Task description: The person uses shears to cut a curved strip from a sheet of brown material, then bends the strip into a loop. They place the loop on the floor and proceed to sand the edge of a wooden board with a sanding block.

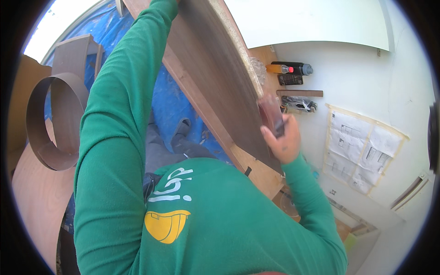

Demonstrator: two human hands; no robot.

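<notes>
My right hand is closed around a reddish-brown block with a dark end, blurred by motion. The block lies against or very near the raw, pale edge of a long brown wood-grain board; contact is hard to make out. That board stands slanting across the middle of the view. My left arm, in a green sleeve, reaches up along the board's left side to the top edge. Beyond the cuff my left hand is cut off, so its fingers and anything in them are hidden.
A round brown hoop and a brown panel piece stand at the left by a curved wooden sheet. Blue tarp covers the floor. Beyond the board are an orange drink bottle, a black bottle and taped drawings.
</notes>
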